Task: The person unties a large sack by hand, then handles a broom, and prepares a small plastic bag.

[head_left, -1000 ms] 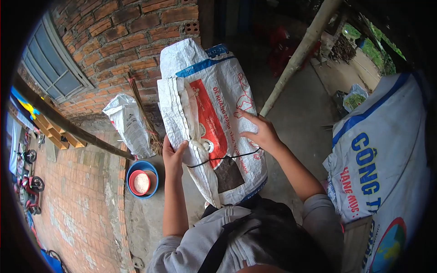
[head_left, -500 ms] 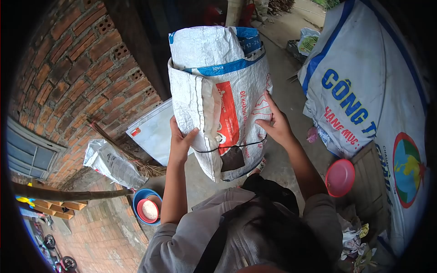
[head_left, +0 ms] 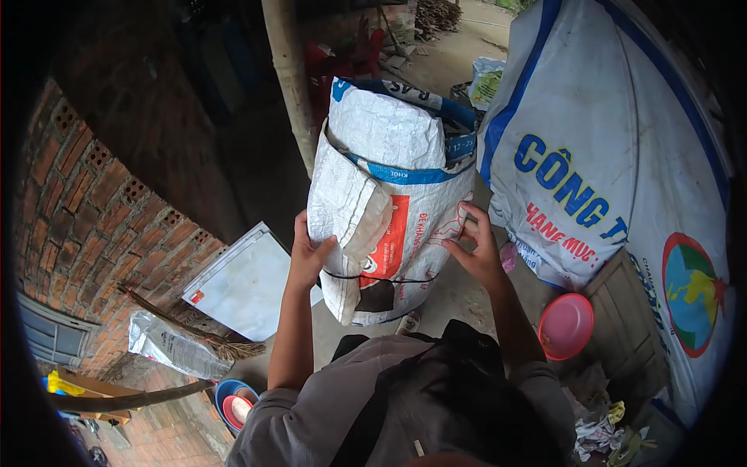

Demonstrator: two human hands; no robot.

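A bundle of woven plastic sacks (head_left: 408, 218), white with blue and red print, is held up in front of my chest. A dark cord (head_left: 373, 278) runs around its lower part, and a rolled white sack (head_left: 387, 128) sticks up out of its top. My left hand (head_left: 310, 251) grips the bundle's left side, thumb on the near face and the other fingers mostly hidden behind. On the opposite side my right hand (head_left: 478, 247) clasps the edge, its thumb and fingertips against the printed face.
At the right hangs a large printed tarp (head_left: 576, 140), with a pink basin (head_left: 566, 327) below it. A white panel (head_left: 241, 280), a straw broom (head_left: 187, 331) and a silver sack (head_left: 175, 342) lie by the brick wall (head_left: 117, 241). A bamboo pole (head_left: 289, 78) stands ahead.
The view has turned, bringing more of the dark doorway and pole into sight. In the picture, the bundle sits slightly lower and more to the right, its top tipped rightward. Both hands still hold it.
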